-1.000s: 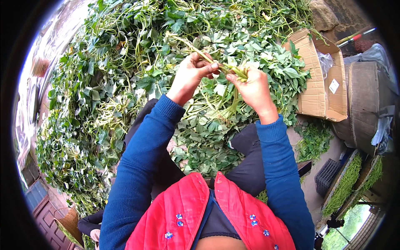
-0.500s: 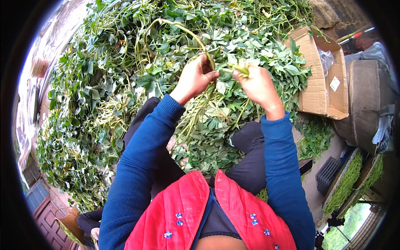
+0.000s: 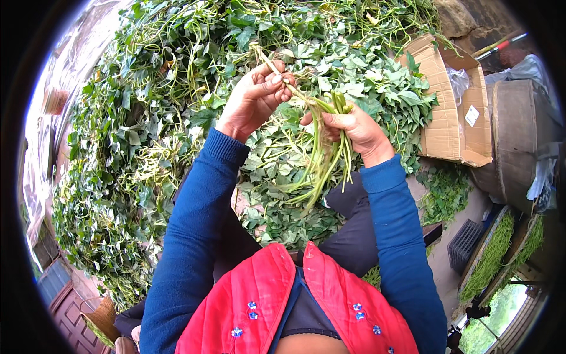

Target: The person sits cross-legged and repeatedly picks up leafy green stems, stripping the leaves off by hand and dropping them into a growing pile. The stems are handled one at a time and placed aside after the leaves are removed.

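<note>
Between my hands runs a pale, stripped vine (image 3: 299,94). My left hand (image 3: 254,99) pinches it near its upper end, which sticks out past the fingers. My right hand (image 3: 354,131) is closed around a bunch of green leaf stalks (image 3: 321,165), their thick ends upward and thin ends hanging down, slightly blurred. The vine's lower end meets the bunch at the right hand. Beneath both hands spreads a wide heap of green leafy vines (image 3: 236,159), with loose leaves (image 3: 300,224) between my legs.
An open cardboard box (image 3: 454,106) stands at the right, by a large brown drum-like container (image 3: 513,130). Farther down on the right are a dark plastic crate (image 3: 464,245) and trays of green stalks (image 3: 489,256). A woven basket (image 3: 101,315) sits at the lower left.
My left hand has moved left, drawing the vine straighter. The vine's high arch is gone. My right hand has come down a little, and the stalk bunch now hangs below it.
</note>
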Available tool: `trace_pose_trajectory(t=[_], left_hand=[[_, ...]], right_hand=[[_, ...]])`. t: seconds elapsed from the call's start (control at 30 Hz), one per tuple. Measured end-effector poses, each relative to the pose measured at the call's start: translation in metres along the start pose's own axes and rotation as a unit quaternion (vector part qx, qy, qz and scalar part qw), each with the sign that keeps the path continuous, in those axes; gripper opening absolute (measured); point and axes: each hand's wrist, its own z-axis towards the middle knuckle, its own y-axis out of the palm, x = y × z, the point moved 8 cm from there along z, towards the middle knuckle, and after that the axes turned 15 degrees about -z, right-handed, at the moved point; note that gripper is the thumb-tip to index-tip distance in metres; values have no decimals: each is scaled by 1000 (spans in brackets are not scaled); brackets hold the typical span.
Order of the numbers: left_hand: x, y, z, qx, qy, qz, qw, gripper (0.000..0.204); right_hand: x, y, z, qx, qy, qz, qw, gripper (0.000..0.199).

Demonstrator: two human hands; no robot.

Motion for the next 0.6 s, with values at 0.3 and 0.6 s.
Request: trace_pose_trajectory(t=[0.3,0.6], left_hand=[[-22,-19,-9,134,-107,391,904,36],[-34,-20,-19,136,-178,308,925,20]], right_hand=[[-7,-18,6,227,-106,-257,933,20],[-44,-20,-2,299,-241,-597,705,10]])
